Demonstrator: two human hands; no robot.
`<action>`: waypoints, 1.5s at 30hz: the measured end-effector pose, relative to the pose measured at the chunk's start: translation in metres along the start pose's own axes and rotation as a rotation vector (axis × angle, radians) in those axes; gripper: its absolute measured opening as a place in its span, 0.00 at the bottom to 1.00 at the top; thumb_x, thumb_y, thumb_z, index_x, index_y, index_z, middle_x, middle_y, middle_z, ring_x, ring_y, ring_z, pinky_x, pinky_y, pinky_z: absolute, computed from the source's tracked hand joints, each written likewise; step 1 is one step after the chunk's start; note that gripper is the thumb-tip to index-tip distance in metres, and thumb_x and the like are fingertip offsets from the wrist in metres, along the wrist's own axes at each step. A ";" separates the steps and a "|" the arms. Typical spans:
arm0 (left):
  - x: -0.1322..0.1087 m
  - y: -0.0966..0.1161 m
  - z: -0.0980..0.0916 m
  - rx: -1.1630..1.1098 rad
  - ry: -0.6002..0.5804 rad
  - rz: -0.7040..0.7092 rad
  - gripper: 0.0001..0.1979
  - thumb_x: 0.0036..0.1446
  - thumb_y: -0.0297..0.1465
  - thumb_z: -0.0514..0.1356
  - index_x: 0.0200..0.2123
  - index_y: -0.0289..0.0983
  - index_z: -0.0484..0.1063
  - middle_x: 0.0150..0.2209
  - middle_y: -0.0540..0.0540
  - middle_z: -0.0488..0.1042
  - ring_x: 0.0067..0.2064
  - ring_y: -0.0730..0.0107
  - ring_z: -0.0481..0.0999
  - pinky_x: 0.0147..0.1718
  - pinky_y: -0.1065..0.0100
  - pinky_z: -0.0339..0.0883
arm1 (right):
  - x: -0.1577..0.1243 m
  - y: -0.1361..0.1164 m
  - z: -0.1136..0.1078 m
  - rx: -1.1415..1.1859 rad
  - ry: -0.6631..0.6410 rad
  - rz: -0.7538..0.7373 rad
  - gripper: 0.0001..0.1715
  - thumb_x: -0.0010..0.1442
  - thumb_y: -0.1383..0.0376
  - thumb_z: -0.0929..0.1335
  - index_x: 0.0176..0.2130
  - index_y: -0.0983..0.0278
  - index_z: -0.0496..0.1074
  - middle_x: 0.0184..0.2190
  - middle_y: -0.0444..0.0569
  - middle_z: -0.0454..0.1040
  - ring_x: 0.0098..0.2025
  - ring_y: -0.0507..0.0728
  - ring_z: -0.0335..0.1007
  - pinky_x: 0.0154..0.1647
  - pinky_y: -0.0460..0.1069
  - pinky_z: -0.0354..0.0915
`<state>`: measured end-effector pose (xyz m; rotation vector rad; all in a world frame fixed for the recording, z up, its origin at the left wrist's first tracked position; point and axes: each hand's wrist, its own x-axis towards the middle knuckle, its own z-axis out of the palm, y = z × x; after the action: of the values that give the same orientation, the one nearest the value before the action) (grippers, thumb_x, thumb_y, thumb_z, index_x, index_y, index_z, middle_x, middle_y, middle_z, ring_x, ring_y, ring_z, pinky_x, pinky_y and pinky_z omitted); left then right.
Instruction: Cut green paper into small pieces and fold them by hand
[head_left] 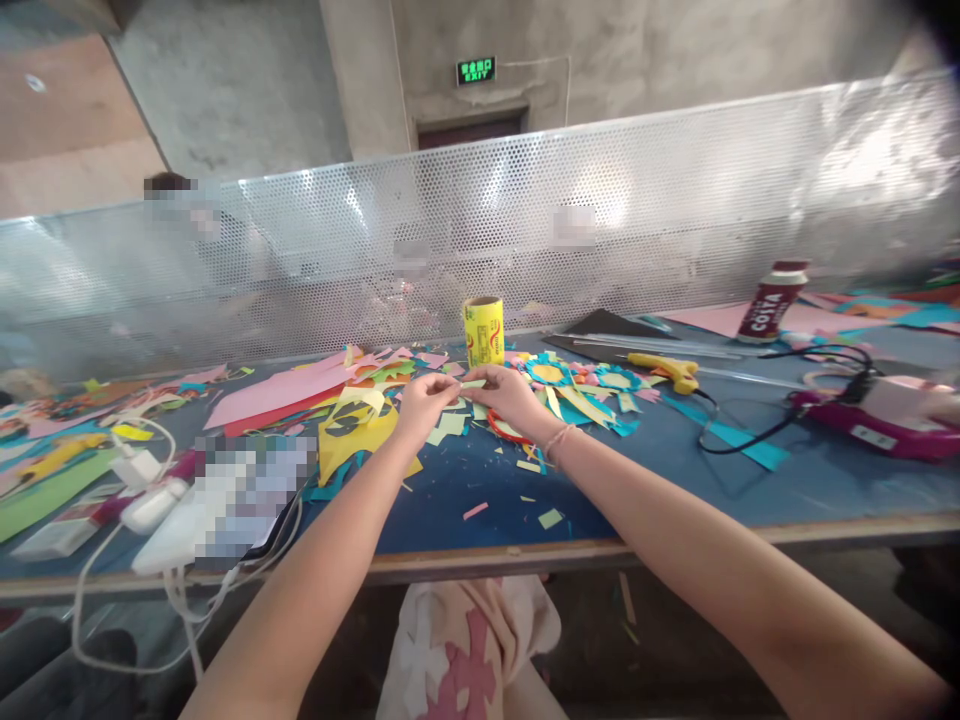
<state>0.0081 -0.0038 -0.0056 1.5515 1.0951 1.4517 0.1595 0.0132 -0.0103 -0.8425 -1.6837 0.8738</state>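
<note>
A: What do the hands have between them?

B: A slim pale green strip [471,384], flat and paper-like. The left hand [427,402] and the right hand [508,394] are both nearly closed, thumbs and fingers pinching it over the smooth blue desk [465,540]. The exact fingertip contact is too small to make out.

A: Anything on the wrists?

B: A thin, cord-like bracelet [559,437] circles the right one.

A: And close around the hands?

B: Just beyond them stands a yellow cylinder [484,330], upright, with a round, hollow-looking top. Beside the left hand lies a yellow sheet [352,445] with curved cut-outs; farther left, broad pink sheets [281,392] overlap, their edges flat and crisp. Past the right hand there are ruffled blue paper rings [547,370] with pale yellow centres. Nearer the person than the hands, a pink sliver [475,511] and a squarish green scrap [550,518] lie flat.

A: What about farther out?

B: Well to the right sit a yellow glue gun [671,370] trailing a black cable, a straight teal strip [739,438], and a maroon bottle [772,302], slightly tilted in view. Beyond everything, a shiny metal screen [480,220], densely pierced with tiny holes, runs across.
</note>
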 end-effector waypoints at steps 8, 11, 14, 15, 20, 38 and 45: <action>0.002 -0.001 -0.001 0.038 -0.002 0.051 0.11 0.42 0.37 0.64 0.24 0.35 0.72 0.22 0.49 0.71 0.25 0.74 0.69 0.29 0.69 0.65 | 0.003 0.001 -0.001 0.133 -0.009 0.119 0.14 0.44 0.58 0.72 0.30 0.66 0.73 0.26 0.46 0.73 0.27 0.50 0.69 0.32 0.47 0.69; 0.003 -0.003 -0.002 0.036 0.002 0.031 0.11 0.41 0.37 0.65 0.25 0.35 0.72 0.22 0.49 0.71 0.24 0.74 0.68 0.28 0.69 0.65 | 0.006 0.004 -0.004 0.145 0.007 0.174 0.11 0.44 0.60 0.73 0.27 0.65 0.74 0.22 0.45 0.73 0.26 0.50 0.70 0.32 0.47 0.71; 0.005 -0.005 -0.005 0.057 -0.014 0.001 0.11 0.41 0.37 0.65 0.24 0.35 0.73 0.20 0.49 0.70 0.24 0.74 0.68 0.27 0.69 0.64 | 0.007 0.003 -0.006 0.159 0.002 0.229 0.09 0.43 0.62 0.74 0.25 0.66 0.75 0.20 0.44 0.73 0.24 0.50 0.70 0.32 0.47 0.71; 0.006 -0.005 -0.006 0.061 -0.024 -0.011 0.11 0.40 0.37 0.65 0.24 0.35 0.72 0.20 0.49 0.70 0.24 0.74 0.68 0.27 0.69 0.64 | 0.007 0.002 -0.006 0.171 -0.006 0.247 0.09 0.43 0.63 0.74 0.25 0.66 0.75 0.20 0.45 0.73 0.24 0.50 0.70 0.31 0.47 0.71; 0.009 -0.005 -0.010 0.008 -0.064 -0.063 0.12 0.39 0.37 0.66 0.24 0.34 0.72 0.21 0.49 0.70 0.24 0.74 0.69 0.30 0.67 0.66 | 0.006 -0.005 -0.010 0.251 -0.063 0.330 0.07 0.44 0.65 0.74 0.26 0.67 0.76 0.21 0.46 0.74 0.25 0.50 0.71 0.32 0.46 0.72; 0.014 -0.013 -0.016 0.077 0.041 0.141 0.12 0.46 0.34 0.62 0.35 0.35 0.72 0.34 0.43 0.74 0.33 0.71 0.73 0.36 0.65 0.68 | 0.011 0.008 -0.021 0.129 0.016 0.130 0.11 0.52 0.65 0.68 0.38 0.64 0.76 0.26 0.46 0.77 0.29 0.52 0.73 0.35 0.48 0.71; 0.000 -0.004 -0.005 0.351 -0.127 0.408 0.10 0.48 0.27 0.58 0.35 0.40 0.75 0.39 0.43 0.73 0.39 0.67 0.72 0.39 0.66 0.67 | 0.009 0.011 -0.015 0.026 -0.038 0.086 0.15 0.50 0.58 0.70 0.35 0.66 0.74 0.16 0.42 0.70 0.17 0.47 0.61 0.19 0.43 0.60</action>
<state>0.0026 -0.0022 -0.0087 2.1863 1.0373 1.4441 0.1728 0.0292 -0.0126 -0.8910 -1.6754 0.9731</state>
